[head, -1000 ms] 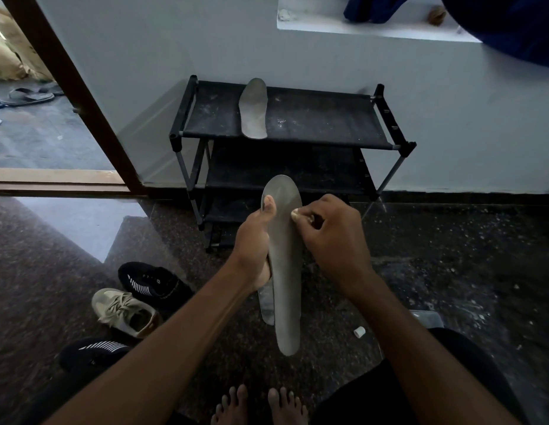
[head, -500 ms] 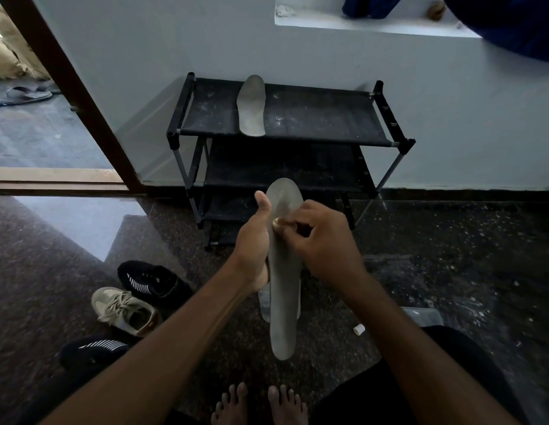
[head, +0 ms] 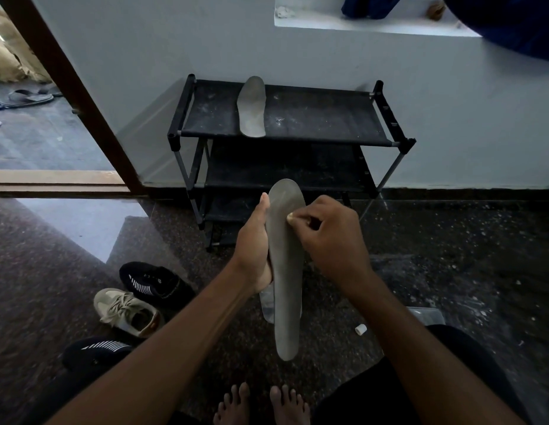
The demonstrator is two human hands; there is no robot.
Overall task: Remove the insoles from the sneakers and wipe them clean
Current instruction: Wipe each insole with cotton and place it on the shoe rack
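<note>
Head view:
- Item under work: a long grey foam insole (head: 285, 271), held upright in mid-air in front of the person, toe end up and heel end hanging free above the dark speckled stone floor (head: 451, 256).
- Left hand (head: 254, 250): grips the insole at mid-length from its left edge. The thumb lies straight up along that edge and the fingers are wrapped behind, out of sight.
- Right hand (head: 331, 240): fingers curled, thumb and forefinger pinching a small pale wad (head: 290, 216) against the upper face of the insole. What the wad is made of cannot be told.
- A clear object (head: 266, 305) shows behind the insole, below the left hand. Whether that hand holds it cannot be told.
- Handling assessment: the insole appears thin, light and flexible. The unsupported heel end would likely bend or swing under rubbing pressure, so support is best placed directly behind the area being wiped. Edge holds seem adequate, and the matte face does not look slippery.
- A second grey insole (head: 251, 108) lies flat on the top shelf of the black fabric-and-tube shoe rack (head: 328, 118) by the wall.
- To the left on the floor are a black striped sneaker (head: 156, 283) and, just beside it, a beige laced sneaker (head: 126, 311). Another black sneaker (head: 95, 348) lies nearer the person.
- A small white cap (head: 360, 329) lies on the floor to the right.
</note>
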